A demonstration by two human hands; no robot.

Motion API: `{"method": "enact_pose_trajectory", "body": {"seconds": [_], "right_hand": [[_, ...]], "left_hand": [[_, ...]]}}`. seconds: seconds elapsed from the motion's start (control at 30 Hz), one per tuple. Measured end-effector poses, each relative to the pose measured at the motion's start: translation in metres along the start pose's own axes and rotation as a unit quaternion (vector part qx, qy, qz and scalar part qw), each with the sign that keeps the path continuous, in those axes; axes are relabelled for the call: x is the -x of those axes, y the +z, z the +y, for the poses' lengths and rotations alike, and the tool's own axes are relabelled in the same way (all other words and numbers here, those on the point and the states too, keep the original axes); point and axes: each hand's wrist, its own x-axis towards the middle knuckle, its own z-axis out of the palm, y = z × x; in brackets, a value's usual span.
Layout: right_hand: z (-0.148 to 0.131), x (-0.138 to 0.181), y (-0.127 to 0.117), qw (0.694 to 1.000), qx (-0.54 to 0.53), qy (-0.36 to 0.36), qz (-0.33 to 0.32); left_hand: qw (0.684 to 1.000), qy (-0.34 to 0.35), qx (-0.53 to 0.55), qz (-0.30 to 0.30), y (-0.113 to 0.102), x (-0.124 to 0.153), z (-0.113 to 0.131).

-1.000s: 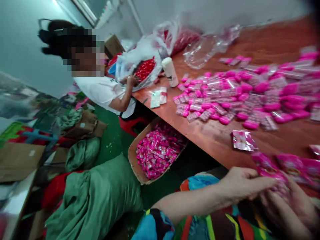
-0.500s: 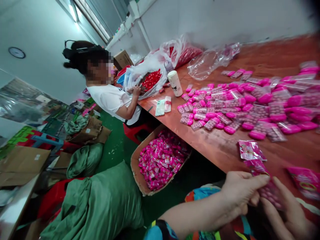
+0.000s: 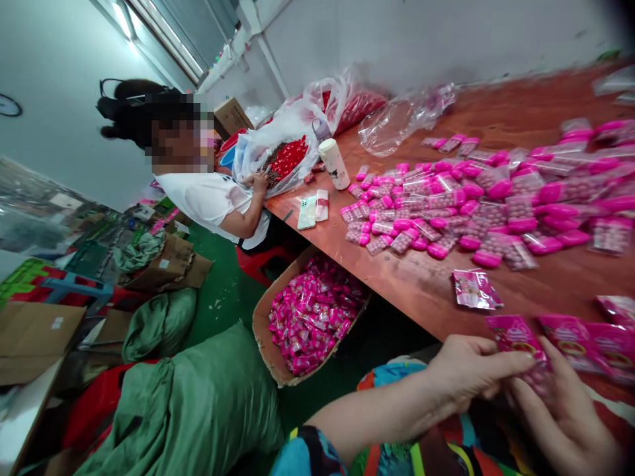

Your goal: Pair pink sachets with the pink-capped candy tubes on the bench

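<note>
At the near edge of the brown table (image 3: pixel 426 281), my left hand (image 3: pixel 471 370) and my right hand (image 3: pixel 565 413) both pinch one pink candy packet (image 3: pixel 520 344). More pink printed packets (image 3: pixel 590 340) lie just right of it, and a single packet (image 3: pixel 473 289) lies on the table a little beyond my fingers. A wide heap of clear tubes with pink caps (image 3: pixel 486 198) covers the middle of the table.
A cardboard box of pink packets (image 3: pixel 310 311) stands on the green floor under the table edge. A person in a white shirt (image 3: pixel 213 198) sits at the table's far left beside a bag of red pieces (image 3: pixel 288 155), a white bottle (image 3: pixel 333 163) and a phone (image 3: pixel 307 213). Green sacks (image 3: pixel 198 403) lie at the lower left.
My view has shifted slightly. Both hands stay on the same pink packet, turning it a little at the table edge. The other person keeps a hand at the bag of red pieces.
</note>
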Motion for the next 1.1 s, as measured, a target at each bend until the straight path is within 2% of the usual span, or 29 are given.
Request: {"method": "enact_pose_trajectory", "body": {"seconds": [0.07,0.1,0.2,0.27,0.33,0.4,0.63,0.87,1.0,1.1], "right_hand": [[-0.016,0.002,0.001,0.999,-0.001,0.033,0.014],[-0.027,0.005,0.000,0.998,-0.017,0.060,0.001],[-0.065,0.016,-0.002,0.977,-0.139,0.137,-0.083],[-0.083,0.016,0.001,0.956,-0.218,0.137,-0.139],[-0.091,0.008,0.003,0.948,-0.251,0.112,-0.162],[-0.090,-0.002,0.002,0.949,-0.252,0.080,-0.171],[-0.075,-0.013,-0.008,0.962,-0.216,0.018,-0.166],[-0.064,-0.016,-0.006,0.975,-0.178,-0.001,-0.133],[-0.059,-0.019,0.005,0.974,-0.188,0.000,-0.123],[-0.067,-0.017,0.005,0.977,-0.185,0.002,-0.106]], "left_hand": [[1.000,0.015,-0.003,-0.019,0.003,0.004,0.004],[0.999,0.014,-0.013,-0.028,0.004,0.006,0.006],[0.998,-0.006,-0.048,-0.050,0.006,0.012,0.011],[0.994,-0.003,-0.057,-0.090,0.004,0.010,0.013],[0.991,-0.003,-0.054,-0.119,0.002,0.004,0.016],[0.990,-0.001,-0.060,-0.130,0.002,-0.004,0.020],[0.995,0.077,-0.013,-0.058,0.019,-0.011,0.037],[0.997,0.070,-0.011,-0.009,0.022,-0.017,0.035],[0.996,0.083,-0.019,-0.009,0.020,-0.017,0.033],[0.995,0.086,-0.043,-0.026,0.019,-0.014,0.035]]}}
